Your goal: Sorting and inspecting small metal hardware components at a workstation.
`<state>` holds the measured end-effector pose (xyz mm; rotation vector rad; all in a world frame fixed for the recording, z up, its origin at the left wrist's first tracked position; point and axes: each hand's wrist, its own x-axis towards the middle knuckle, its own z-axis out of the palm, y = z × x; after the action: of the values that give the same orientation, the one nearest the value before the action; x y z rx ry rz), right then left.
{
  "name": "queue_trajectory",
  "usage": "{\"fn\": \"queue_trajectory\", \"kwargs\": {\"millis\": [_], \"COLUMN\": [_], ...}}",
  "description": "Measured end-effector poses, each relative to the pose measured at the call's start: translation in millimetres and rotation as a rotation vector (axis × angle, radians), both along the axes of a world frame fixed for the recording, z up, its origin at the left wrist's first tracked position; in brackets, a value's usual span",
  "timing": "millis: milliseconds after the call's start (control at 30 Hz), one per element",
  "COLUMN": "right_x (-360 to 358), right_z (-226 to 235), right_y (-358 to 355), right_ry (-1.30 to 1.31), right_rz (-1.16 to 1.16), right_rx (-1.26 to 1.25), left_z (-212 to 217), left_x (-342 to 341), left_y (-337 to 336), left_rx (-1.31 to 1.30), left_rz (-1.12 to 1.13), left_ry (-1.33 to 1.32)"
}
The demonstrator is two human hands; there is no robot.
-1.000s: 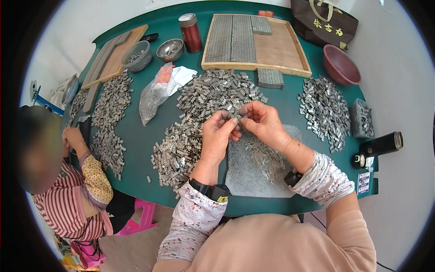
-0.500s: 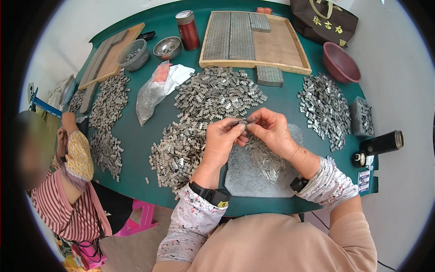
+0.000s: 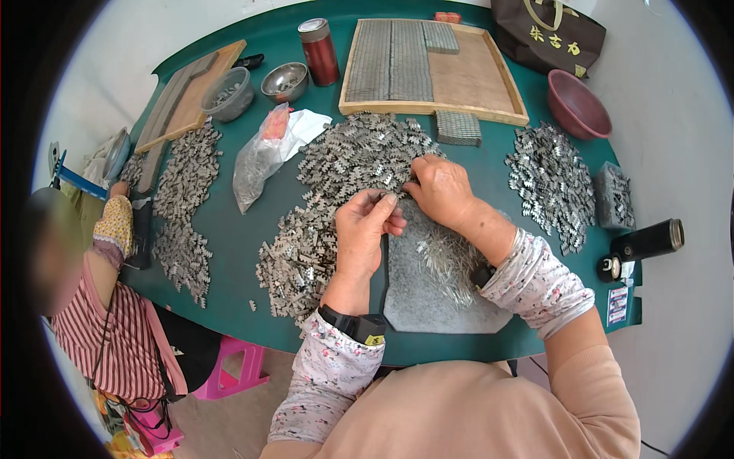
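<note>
My left hand (image 3: 363, 229) is closed in a pinch above the front of the metal pieces, thumb against the bent fingers; whatever sits between them is too small to make out. Curled fingers of my right hand (image 3: 443, 190) reach down at the right edge of a heap of small toothed grey metal pieces (image 3: 363, 153), and their tips are mostly hidden. A second heap of shinier metal pieces (image 3: 294, 264) lies left of my left wrist. Below my right hand, a bundle of thin metal pins (image 3: 451, 264) rests on a grey felt mat (image 3: 413, 306).
Beyond the heaps lies a wooden tray (image 3: 482, 76) partly filled with stacked rows, with a small stacked block (image 3: 459, 128) before it. A maroon bowl (image 3: 577, 103), another heap (image 3: 550, 183) and a black flask (image 3: 646, 241) stand right. A co-worker (image 3: 107, 306) sits left.
My hands have parted. The right hand moved up and left to the heap's edge, while the left drew slightly left and down. The co-worker's arm reached farther away.
</note>
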<state>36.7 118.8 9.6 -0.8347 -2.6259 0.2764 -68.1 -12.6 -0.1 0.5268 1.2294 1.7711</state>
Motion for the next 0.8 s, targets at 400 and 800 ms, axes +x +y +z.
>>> {"fn": "queue_trajectory", "kwargs": {"millis": [400,800], "right_x": [40.2,41.8], "right_z": [11.4,12.9], "right_y": [3.8,-24.5], "right_ry": [0.059,0.062], "right_rz": [0.289,0.073], "right_rx": [-0.231,-0.128], "left_z": [-1.0,-3.1], "left_x": [-2.3,-1.0], "left_y": [-0.4,0.4], "left_rx": [-0.003,-0.032], "left_rz": [-0.003,-0.023], "left_ry": [-0.001,0.07]}}
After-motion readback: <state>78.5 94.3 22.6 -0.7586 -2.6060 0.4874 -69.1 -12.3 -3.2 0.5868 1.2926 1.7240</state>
